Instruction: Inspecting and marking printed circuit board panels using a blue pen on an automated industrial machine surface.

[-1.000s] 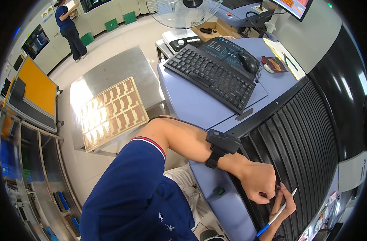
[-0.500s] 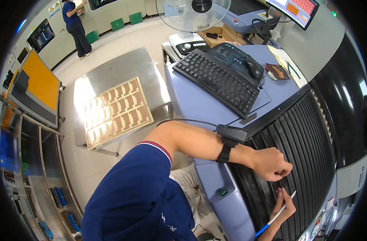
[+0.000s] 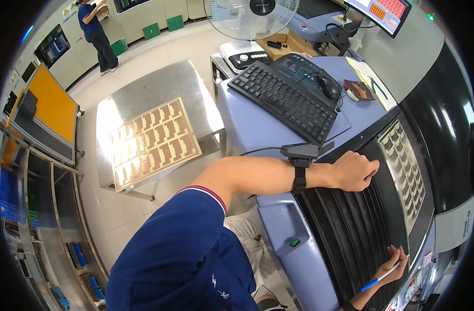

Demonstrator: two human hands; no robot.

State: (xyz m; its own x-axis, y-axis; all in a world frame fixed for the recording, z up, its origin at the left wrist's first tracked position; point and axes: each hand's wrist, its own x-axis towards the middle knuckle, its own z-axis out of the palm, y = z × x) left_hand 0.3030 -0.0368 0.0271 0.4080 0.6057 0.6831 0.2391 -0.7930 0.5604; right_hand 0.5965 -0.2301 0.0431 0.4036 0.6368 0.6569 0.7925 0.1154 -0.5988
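Observation:
My left hand (image 3: 355, 171) is curled into a fist over the upper end of a flat black strip (image 3: 378, 189) beside the ribbed black cover (image 3: 345, 223); anything inside the fingers is hidden. Low at the right, my right hand (image 3: 395, 265) pinches a slim white and blue pen (image 3: 380, 277), its fingers close to the strip's lower end. Just beyond the strip lies a panel (image 3: 404, 173) with rows of pale, stepped cut-out shapes, set in the machine. Neither hand visibly touches it.
A similar panel with brown shapes (image 3: 156, 137) lies on a steel table (image 3: 143, 88) at left. A keyboard (image 3: 286, 98), mouse (image 3: 327, 87) and fan (image 3: 252, 18) stand ahead. Metal shelving (image 3: 55, 207) lines the left; another person (image 3: 97, 36) stands far back.
The panel beyond the black strip has come into view, and the ribbed cover looks shifted. My left hand has moved up and away; my right hand has moved right with the pen.

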